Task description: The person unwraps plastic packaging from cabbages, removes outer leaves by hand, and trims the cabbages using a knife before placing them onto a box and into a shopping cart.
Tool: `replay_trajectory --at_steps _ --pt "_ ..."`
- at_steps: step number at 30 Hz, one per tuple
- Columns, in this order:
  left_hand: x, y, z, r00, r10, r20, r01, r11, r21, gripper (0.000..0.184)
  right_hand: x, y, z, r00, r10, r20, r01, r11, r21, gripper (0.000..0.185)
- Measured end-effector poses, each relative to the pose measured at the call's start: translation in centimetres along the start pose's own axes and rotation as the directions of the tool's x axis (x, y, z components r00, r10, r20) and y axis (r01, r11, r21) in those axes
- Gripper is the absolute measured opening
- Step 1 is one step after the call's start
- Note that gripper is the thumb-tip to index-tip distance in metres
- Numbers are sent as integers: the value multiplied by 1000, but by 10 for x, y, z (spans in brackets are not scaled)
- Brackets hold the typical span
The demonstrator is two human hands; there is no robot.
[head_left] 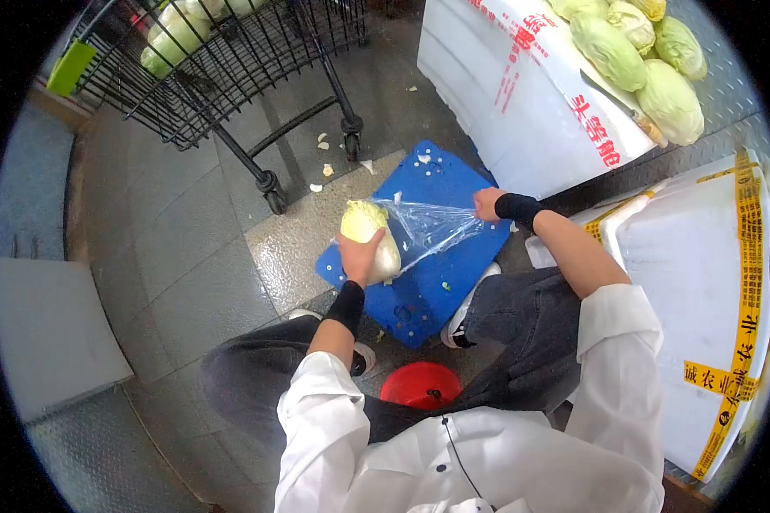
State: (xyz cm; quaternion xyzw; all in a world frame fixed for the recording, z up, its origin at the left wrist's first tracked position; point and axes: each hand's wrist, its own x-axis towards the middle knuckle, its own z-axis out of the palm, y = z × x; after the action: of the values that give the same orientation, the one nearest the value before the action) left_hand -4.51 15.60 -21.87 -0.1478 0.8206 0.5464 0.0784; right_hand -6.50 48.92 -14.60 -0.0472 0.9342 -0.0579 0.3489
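A pale napa cabbage (388,253) with a yellow leafy top is gripped in my left hand (362,254), over the left side of a blue board (441,175). Clear plastic wrap (432,227) stretches from the cabbage across to the right. My right hand (488,205) is closed on the far end of the wrap and pulls it taut into a narrow bunch. Whether the cabbage rests on the board or is held just above it, I cannot tell.
A wire cart (222,73) holding cabbages stands at upper left. A white foam box (505,94) carries several cabbages (607,51) and a knife (612,94). Another taped white box (676,299) is at my right. A red stool (419,385) sits below me; leaf scraps (328,170) dot the floor.
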Motion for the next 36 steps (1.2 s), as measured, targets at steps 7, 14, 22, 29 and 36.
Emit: replay_trajectory --at_steps 7,14,22,29,36 --pt "9 -17 -49 939 -79 333 193 926 -325 62 -18 -26 2 907 283 311 -238 956 -173 15" --pt "25 -48 -81 806 16 592 466 601 -650 63 -32 -6 -11 889 399 222 -410 912 -1 17" --pt "31 15 -105 940 66 336 270 459 -846 64 -26 18 -3 849 476 228 -521 824 220 21" --pt "49 28 -111 989 138 45 -37 541 -840 61 -27 35 -34 863 505 -7 -496 851 170 23" --pt "37 80 -104 915 98 -392 -304 805 -509 85 -26 40 -34 762 480 -436 -453 875 170 21"
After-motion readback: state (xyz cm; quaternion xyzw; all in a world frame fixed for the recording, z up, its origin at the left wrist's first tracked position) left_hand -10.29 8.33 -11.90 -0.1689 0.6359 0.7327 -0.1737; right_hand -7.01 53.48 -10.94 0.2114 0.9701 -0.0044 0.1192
